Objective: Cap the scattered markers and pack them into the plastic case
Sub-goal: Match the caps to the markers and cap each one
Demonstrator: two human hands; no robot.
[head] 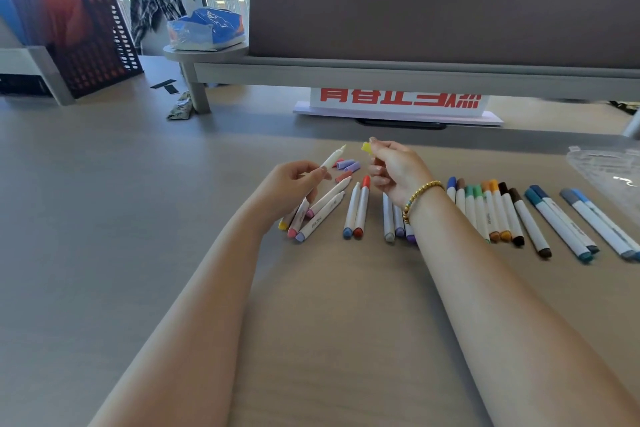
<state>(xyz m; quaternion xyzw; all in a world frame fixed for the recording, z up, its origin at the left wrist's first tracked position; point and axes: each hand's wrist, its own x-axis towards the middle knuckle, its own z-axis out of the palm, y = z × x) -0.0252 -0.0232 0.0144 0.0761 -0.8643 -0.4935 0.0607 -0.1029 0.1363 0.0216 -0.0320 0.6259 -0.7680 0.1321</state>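
Beige desk (173, 218): my left hand (294, 184) grips an uncapped white marker (333, 158), tip toward the far edge; right hand (394, 170) pinches a yellow cap (367, 147). Barrel print unreadable.

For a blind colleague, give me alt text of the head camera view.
The left hand holds an uncapped marker while the right hand pinches a yellow cap beside its tip. More markers lie in rows on the desk.

Matt wood-grain desk (138, 218); smooth plastic markers (530, 222); clear glossy plastic case (609, 173) far right; matt cloth divider (443, 3); shiny beaded bracelet (420, 196).
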